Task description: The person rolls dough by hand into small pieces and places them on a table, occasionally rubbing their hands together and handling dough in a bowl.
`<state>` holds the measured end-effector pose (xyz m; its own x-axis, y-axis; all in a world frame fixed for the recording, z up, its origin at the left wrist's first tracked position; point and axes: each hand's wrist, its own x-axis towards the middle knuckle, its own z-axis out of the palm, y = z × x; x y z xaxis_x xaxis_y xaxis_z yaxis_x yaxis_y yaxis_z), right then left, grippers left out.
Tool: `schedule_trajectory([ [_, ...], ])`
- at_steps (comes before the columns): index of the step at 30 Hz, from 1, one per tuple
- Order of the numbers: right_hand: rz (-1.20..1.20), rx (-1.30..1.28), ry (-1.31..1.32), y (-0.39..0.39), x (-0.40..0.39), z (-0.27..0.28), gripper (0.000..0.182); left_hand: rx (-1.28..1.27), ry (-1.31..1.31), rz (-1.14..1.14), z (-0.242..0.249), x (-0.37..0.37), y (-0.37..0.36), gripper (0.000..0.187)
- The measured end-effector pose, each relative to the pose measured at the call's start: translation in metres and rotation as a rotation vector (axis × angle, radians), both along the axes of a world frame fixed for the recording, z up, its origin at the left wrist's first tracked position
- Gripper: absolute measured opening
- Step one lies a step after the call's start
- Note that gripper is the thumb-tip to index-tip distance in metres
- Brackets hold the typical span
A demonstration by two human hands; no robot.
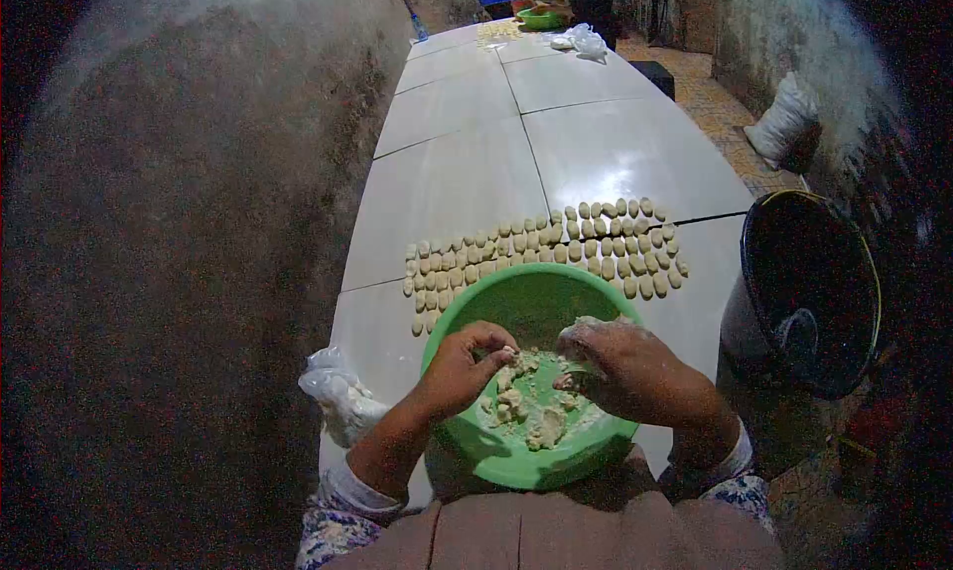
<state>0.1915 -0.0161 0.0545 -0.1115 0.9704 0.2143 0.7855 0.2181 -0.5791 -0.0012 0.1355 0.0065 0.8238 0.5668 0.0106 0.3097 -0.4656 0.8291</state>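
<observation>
A green plastic basin [496, 466] stands at the near end of the table, with crumbly lumps of pale dough [546, 428] and flour smears on its bottom. Over its left side, my left hand [462, 368] is closed, thumb and fingers pinching a small bit of dough at their tips. My right hand [635, 366] is above the basin's right side, its fingers curled down and whitened with flour or dough. What those fingers hold, if anything, is hidden. Just beyond the basin, many small oval dough pieces [518, 243] lie in rows on the white tiles.
The long white-tiled table [447, 173] runs away from me beside a bare wall. A clear plastic bag with white contents [342, 396] lies at left. To the right stands a dark bucket [754, 312]. A white sack [784, 123] leans by the wall. Another green bowl [541, 20] and a person are at the far end.
</observation>
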Motion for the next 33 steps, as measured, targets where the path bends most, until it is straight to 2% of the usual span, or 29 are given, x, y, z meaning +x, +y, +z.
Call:
schedule_trajectory([
  [1,-0.014,0.046,0.032,0.002,-0.002,-0.004,0.040,-0.467,-0.131,0.049,0.001,-0.001,-0.006,0.013],
  [2,-0.004,0.063,0.049,0.005,-0.004,-0.011,0.045,-0.551,-0.142,-0.002,0.004,-0.005,-0.012,0.016],
  [3,-0.002,0.063,0.042,0.006,-0.008,-0.007,0.045,-0.605,-0.135,0.070,-0.002,-0.007,-0.019,0.017],
  [5,0.055,-0.072,0.191,0.010,-0.021,0.005,0.045,-0.765,-0.312,0.085,-0.008,-0.004,-0.035,0.017],
  [7,0.089,-0.076,0.225,0.010,-0.027,-0.002,0.042,-0.805,-0.260,0.094,-0.005,0.000,-0.044,0.018],
  [9,0.072,0.004,0.178,0.010,-0.030,-0.012,0.035,-0.921,-0.454,0.123,-0.008,0.001,-0.053,0.021],
  [10,0.089,0.021,0.211,0.012,-0.028,-0.013,0.026,-0.973,-0.489,0.080,-0.012,-0.003,-0.051,0.030],
  [11,0.091,0.025,0.208,0.013,-0.028,-0.017,0.026,-0.970,-0.492,0.079,-0.011,-0.005,-0.052,0.030],
  [13,0.098,0.245,0.240,0.013,-0.029,-0.025,0.020,-0.892,-0.460,0.022,0.004,-0.009,-0.062,0.037],
  [15,0.049,0.185,0.289,0.012,-0.032,-0.019,0.017,-0.881,-0.458,0.014,0.010,-0.011,-0.071,0.039],
  [17,-0.052,0.071,0.496,0.013,-0.035,-0.023,0.015,-0.747,-0.435,0.005,0.009,-0.014,-0.074,0.039],
  [18,-0.049,0.105,0.631,0.018,-0.037,-0.032,0.015,-0.398,-0.329,-0.029,0.007,-0.014,-0.073,0.040],
  [19,-0.046,0.104,0.630,0.019,-0.036,-0.036,0.015,-0.398,-0.331,-0.026,0.008,-0.014,-0.074,0.040],
  [21,0.008,0.091,0.590,0.022,-0.037,-0.036,0.013,-0.121,-0.183,0.022,0.015,-0.013,-0.078,0.039],
  [22,0.058,0.097,0.671,0.022,-0.040,-0.039,0.022,-0.112,-0.098,0.041,0.021,-0.013,-0.076,0.037],
  [23,0.061,0.095,0.669,0.021,-0.039,-0.035,0.022,-0.114,-0.100,0.043,0.020,-0.013,-0.075,0.037],
  [25,0.118,-0.211,0.797,0.019,-0.035,-0.020,0.028,-0.262,-0.178,0.070,0.018,-0.012,-0.073,0.034],
  [29,0.065,-0.202,0.806,0.015,-0.036,-0.011,0.029,-0.187,-0.172,0.114,0.015,-0.012,-0.071,0.032],
  [30,0.054,-0.035,0.804,0.017,-0.042,-0.021,0.019,-0.188,-0.172,0.114,0.016,-0.011,-0.072,0.032],
  [31,0.054,-0.036,0.804,0.018,-0.041,-0.025,0.019,-0.170,-0.167,0.105,0.017,-0.010,-0.075,0.032],
  [33,-0.037,0.111,0.293,0.020,-0.039,-0.028,0.008,-0.153,-0.161,0.093,0.015,-0.008,-0.079,0.032],
])
